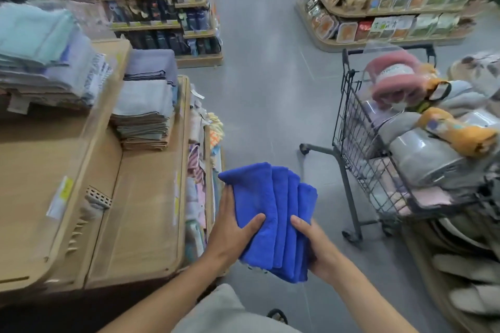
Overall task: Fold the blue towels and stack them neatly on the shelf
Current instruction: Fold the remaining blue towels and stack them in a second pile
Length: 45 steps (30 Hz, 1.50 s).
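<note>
Blue towels (pixel 270 213) fanned | my left hand (pixel 232 232) + right hand (pixel 311 246) both clamped on em | wooden shelf (pixel 135 211) on the left

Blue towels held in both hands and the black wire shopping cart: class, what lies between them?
Only bare grey floor separates the folded blue microfibre towels from the black wire shopping cart, as the head view shows.
</note>
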Motion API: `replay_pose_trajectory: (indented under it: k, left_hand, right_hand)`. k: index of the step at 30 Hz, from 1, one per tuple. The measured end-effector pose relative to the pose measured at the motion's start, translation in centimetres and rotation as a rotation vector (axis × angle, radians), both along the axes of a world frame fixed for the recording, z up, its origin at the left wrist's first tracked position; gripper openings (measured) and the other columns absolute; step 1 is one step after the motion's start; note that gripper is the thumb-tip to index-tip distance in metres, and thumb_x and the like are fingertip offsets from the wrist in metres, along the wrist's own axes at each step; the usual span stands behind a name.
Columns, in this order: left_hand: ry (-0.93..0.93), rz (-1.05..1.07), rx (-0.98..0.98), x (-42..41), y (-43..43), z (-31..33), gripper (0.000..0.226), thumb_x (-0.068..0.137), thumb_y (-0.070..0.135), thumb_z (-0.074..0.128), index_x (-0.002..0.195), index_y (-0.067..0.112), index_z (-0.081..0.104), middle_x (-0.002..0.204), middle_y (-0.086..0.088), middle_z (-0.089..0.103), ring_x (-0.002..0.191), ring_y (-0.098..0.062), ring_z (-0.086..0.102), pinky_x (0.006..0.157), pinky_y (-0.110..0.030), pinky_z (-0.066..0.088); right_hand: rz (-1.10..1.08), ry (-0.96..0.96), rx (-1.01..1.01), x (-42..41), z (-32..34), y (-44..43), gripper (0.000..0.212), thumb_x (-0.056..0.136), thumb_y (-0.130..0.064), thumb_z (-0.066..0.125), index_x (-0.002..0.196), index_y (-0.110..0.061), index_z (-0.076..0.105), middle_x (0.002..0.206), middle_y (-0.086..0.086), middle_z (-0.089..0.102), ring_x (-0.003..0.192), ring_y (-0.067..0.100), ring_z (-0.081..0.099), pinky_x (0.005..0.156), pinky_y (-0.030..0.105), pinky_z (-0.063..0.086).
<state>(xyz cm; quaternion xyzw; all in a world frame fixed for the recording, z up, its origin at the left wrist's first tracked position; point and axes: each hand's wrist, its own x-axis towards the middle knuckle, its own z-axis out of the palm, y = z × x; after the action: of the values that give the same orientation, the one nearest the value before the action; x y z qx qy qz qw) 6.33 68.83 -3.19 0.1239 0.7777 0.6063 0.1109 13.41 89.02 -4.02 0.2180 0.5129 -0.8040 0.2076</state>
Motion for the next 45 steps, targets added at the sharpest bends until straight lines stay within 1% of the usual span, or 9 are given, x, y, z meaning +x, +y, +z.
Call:
replay_pose_trajectory:
  k: [2,8,11,16,20,28,37,40,45]
  left_hand:
    - [-0.027,0.013,-0.041,-0.5,1.0,-1.4,0.09,0.078,0.076,0.065,0.15,0.054,0.017,0.15,0.038,0.03,0.139,0.013,0.032,0.101,-0.003,0.03]
    - [-0.113,0.06,-0.052,-7.3,4.3,-4.6,0.094,0.078,0.076,0.065,0.153,0.051,0.015,0.153,0.034,0.029,0.14,0.011,0.031,0.106,-0.017,0.029]
    - [-0.113,0.071,-0.057,-13.5,6.6,-5.0,0.091,0.077,0.079,0.063,0.151,0.05,0.02,0.152,0.029,0.034,0.139,0.008,0.036,0.108,-0.021,0.034]
    - [-0.134,0.019,-0.053,-25.4,10.1,-4.9,0.095,0.075,0.079,0.062,0.153,0.05,0.016,0.156,0.023,0.031,0.143,0.001,0.033,0.118,-0.042,0.033]
    - [-0.104,-0.016,-0.05,-34.7,14.0,-4.3,0.099,0.075,0.079,0.064,0.155,0.049,0.012,0.158,0.026,0.026,0.145,0.002,0.029,0.119,-0.044,0.032]
    - [-0.066,0.035,-0.034,-52.4,21.0,-4.4,0.101,0.076,0.075,0.068,0.156,0.039,0.018,0.155,0.018,0.035,0.141,-0.006,0.039,0.112,-0.047,0.04]
    - [-0.045,0.347,-0.072,-69.8,23.9,-2.1,0.095,0.078,0.071,0.069,0.154,0.047,0.016,0.156,0.025,0.03,0.143,0.001,0.034,0.115,-0.036,0.036]
    - [-0.07,0.49,-0.06,-74.3,22.6,-2.0,0.095,0.078,0.071,0.069,0.154,0.045,0.018,0.154,0.024,0.033,0.14,0.001,0.038,0.11,-0.032,0.039]
    - [-0.079,0.708,-0.055,-82.6,19.2,-2.9,0.096,0.075,0.076,0.068,0.151,0.055,0.014,0.153,0.032,0.028,0.139,0.01,0.034,0.103,-0.019,0.034]
  right_hand:
    - [-0.015,-0.041,-0.015,-0.4,-1.6,1.0,0.063,0.08,-0.051,0.082,0.135,-0.029,0.06,0.138,0.007,0.065,0.127,0.028,0.062,0.098,0.039,0.056]
    - [0.006,-0.085,-0.052,-7.8,-4.6,4.4,0.073,0.079,-0.049,0.084,0.141,-0.024,0.054,0.138,0.007,0.065,0.128,0.028,0.062,0.107,0.046,0.049]
    - [-0.005,-0.093,-0.028,-14.2,-4.8,6.7,0.077,0.078,-0.048,0.085,0.142,-0.024,0.051,0.138,0.006,0.065,0.128,0.027,0.062,0.106,0.045,0.05]
    - [-0.016,-0.082,-0.031,-25.3,-3.5,10.5,0.074,0.081,-0.048,0.083,0.143,-0.022,0.051,0.14,0.007,0.064,0.129,0.028,0.061,0.102,0.04,0.054]
    - [-0.093,-0.062,-0.042,-33.5,-2.4,14.0,0.08,0.077,-0.046,0.086,0.144,-0.02,0.05,0.139,0.009,0.064,0.128,0.03,0.061,0.097,0.038,0.056]
    - [-0.052,0.02,-0.021,-51.7,-1.0,20.9,0.082,0.077,-0.046,0.085,0.145,-0.016,0.049,0.141,0.013,0.062,0.13,0.032,0.059,0.102,0.042,0.054]
    - [0.256,0.025,-0.083,-75.7,-1.2,25.0,0.067,0.086,-0.044,0.079,0.145,-0.023,0.053,0.145,0.013,0.058,0.134,0.033,0.056,0.109,0.05,0.047]
    - [0.424,0.024,-0.112,-83.1,-1.4,24.0,0.05,0.098,-0.041,0.067,0.144,-0.028,0.054,0.148,0.012,0.056,0.137,0.032,0.053,0.105,0.041,0.051]
    - [0.624,0.022,-0.105,-95.9,-1.8,20.0,0.048,0.102,-0.04,0.061,0.147,-0.025,0.051,0.15,0.014,0.053,0.139,0.033,0.05,0.107,0.04,0.049]
